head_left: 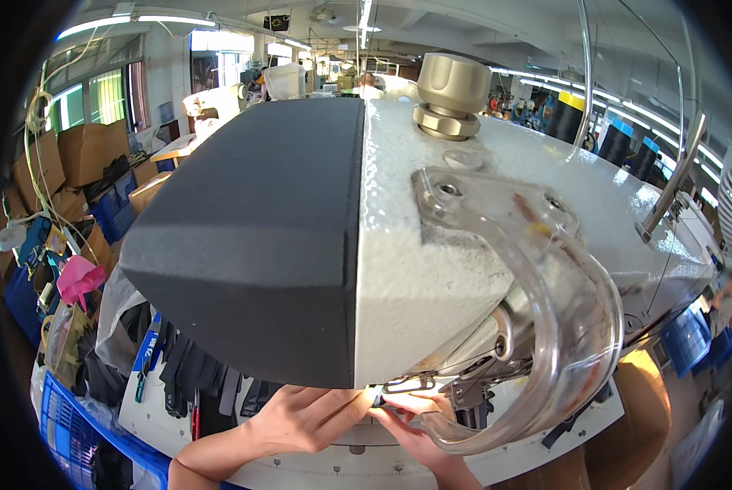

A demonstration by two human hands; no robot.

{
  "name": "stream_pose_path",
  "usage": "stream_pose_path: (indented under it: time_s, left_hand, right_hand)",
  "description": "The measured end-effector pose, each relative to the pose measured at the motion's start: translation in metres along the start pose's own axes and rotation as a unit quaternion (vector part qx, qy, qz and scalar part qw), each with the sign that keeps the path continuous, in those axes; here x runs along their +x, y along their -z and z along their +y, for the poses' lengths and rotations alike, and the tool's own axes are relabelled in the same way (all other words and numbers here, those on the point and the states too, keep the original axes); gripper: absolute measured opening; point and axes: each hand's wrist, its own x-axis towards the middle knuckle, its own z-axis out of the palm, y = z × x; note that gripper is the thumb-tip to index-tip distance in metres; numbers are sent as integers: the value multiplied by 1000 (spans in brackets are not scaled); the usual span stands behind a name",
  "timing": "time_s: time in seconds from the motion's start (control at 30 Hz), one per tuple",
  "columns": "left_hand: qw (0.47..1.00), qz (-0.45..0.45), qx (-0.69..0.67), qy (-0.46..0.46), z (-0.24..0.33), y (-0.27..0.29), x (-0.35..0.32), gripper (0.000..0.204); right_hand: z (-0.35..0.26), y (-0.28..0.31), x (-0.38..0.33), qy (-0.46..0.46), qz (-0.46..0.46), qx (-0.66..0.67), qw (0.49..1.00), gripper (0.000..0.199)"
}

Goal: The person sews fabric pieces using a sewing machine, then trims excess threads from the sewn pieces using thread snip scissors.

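While left hand [313, 418] is beside right hand [419, 430] below sewing machine [325, 237] | placement: apparently for fine control | grips: cannot tell, obscured

We've got white lettering on a blue strip [147, 349] around 8 o'clock, plus tiny unreadable marks along the tabletop [317, 467] near 6.

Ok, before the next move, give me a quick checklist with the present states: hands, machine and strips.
1. Left hand below the front of the sewing machine: ok.
2. Right hand close beside it: ok.
3. What the hands hold: cannot tell, too small and partly hidden.
4. Needle clear of both hands: cannot tell, needle not discernible.
5. Clear plastic guard attached to the machine: ok.
6. Dark strips on the white table, left side: ok.
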Motion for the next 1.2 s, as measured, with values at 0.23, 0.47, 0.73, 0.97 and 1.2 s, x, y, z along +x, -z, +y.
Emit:
stream_pose_path:
  time_s: [0.23,0.47,0.73,0.97,1.2]
  left_hand:
    - [999,43,26,-9,-5,-16,-9,29]
    - [998,47,-43,7,-14,-19,-9,26]
    - [997,73,-22,-14,-18,-22,-5,28]
    - [990,121,37,-55,-15,-18,4,32]
    - [983,154,46,-83,-28,-30,-7,34]
  right_hand:
    - [0,-8,2,-41,42,64,996,39]
    - [-4,-10,4,-10,58,22,998,36]
    - [-11,-10,12,-39,60,46,996,34]
    - [-13,2,16,-163,-54,28,985,17]
    - [-3,6,13,-157,-76,7,985,14]
